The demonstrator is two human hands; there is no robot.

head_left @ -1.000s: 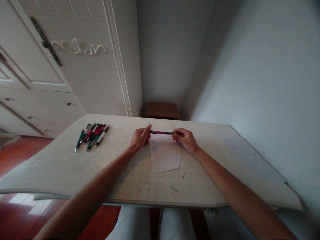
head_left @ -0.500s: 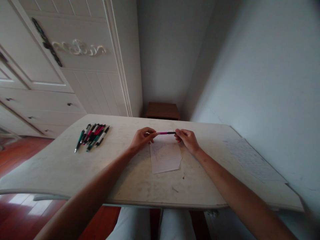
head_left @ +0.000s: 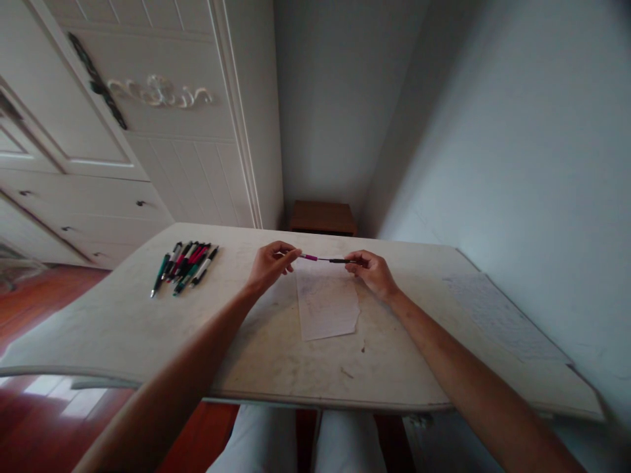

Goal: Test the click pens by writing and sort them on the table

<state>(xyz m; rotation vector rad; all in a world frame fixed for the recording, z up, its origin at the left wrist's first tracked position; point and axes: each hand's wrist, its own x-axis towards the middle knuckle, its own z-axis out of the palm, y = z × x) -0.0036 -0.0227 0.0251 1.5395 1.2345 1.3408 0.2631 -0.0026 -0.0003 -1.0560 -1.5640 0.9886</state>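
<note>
My left hand [head_left: 275,264] pinches the purple barrel [head_left: 309,257] of a pen between thumb and fingers. Opposite it, my right hand [head_left: 371,270] grips the pen's black barrel half [head_left: 339,261]. The two halves are apart, with a thin dark refill [head_left: 323,259] bridging the gap. Below the hands lies a torn-edged sheet of paper [head_left: 328,309], flat on the white table [head_left: 256,374]. Both hands hover just above its far end.
A pile of several pens [head_left: 190,263], green, pink, black and white, lies on the table's left side. Another written sheet [head_left: 497,312] is at the right by the wall. A small brown wooden box-like stand [head_left: 323,215] is beyond the far edge, beside a white cabinet [head_left: 197,164].
The pen has come apart into two halves, exposing the refill. My left hand has shifted left with the purple part; the right hand is nearly in place.
</note>
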